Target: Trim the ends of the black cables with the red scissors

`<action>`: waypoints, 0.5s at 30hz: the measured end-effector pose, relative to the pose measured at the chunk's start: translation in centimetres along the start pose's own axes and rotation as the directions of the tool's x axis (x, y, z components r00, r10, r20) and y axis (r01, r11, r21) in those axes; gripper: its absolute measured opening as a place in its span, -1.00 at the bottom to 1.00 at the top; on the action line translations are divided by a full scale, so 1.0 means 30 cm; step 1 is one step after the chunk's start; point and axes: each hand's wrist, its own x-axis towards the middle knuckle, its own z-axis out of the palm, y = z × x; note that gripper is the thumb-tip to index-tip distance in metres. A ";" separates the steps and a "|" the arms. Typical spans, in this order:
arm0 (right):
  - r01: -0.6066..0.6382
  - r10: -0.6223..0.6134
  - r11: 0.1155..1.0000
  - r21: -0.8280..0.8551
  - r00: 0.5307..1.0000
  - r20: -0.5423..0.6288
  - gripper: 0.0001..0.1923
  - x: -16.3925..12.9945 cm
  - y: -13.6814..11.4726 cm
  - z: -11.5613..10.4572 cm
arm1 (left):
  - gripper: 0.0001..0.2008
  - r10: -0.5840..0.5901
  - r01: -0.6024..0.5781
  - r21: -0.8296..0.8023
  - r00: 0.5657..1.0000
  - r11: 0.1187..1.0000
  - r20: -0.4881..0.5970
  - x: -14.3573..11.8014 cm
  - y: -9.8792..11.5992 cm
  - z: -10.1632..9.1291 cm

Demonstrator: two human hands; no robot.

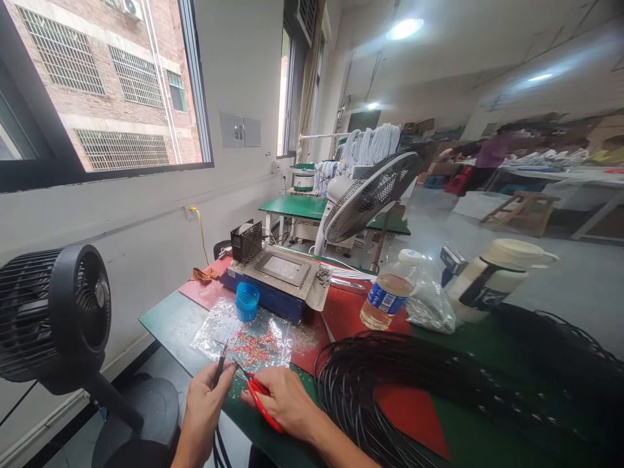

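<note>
Head view: left hand (202, 409) pinches a cable (219, 365) at the table's (168, 322) near edge, right hand (283, 403) fingers clamped on red scissors (258, 396). Blades look close to those fingertips, so a slip could nick skin or cut the wire too deep.

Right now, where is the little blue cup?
In the head view, the blue cup sits left of centre on the green table, against the blue machine and just behind the clear plastic sheet.

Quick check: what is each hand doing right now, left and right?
Left hand: closed on the end of a black cable.
Right hand: closed on red-handled scissors, blades pointing toward the cable tip.
</note>
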 end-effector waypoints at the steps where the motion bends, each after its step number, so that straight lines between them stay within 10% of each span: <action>1: 0.010 -0.010 1.000 -0.011 1.000 0.004 -0.61 0.000 -0.002 -0.001 | -0.62 -0.007 0.007 -0.018 1.000 1.000 -0.004 -0.003 0.002 0.002; 15: -0.045 0.053 0.993 0.113 0.996 -0.068 -0.57 0.011 0.014 0.017 | -0.68 -0.034 0.034 -0.019 0.999 0.999 -0.003 0.001 0.004 0.010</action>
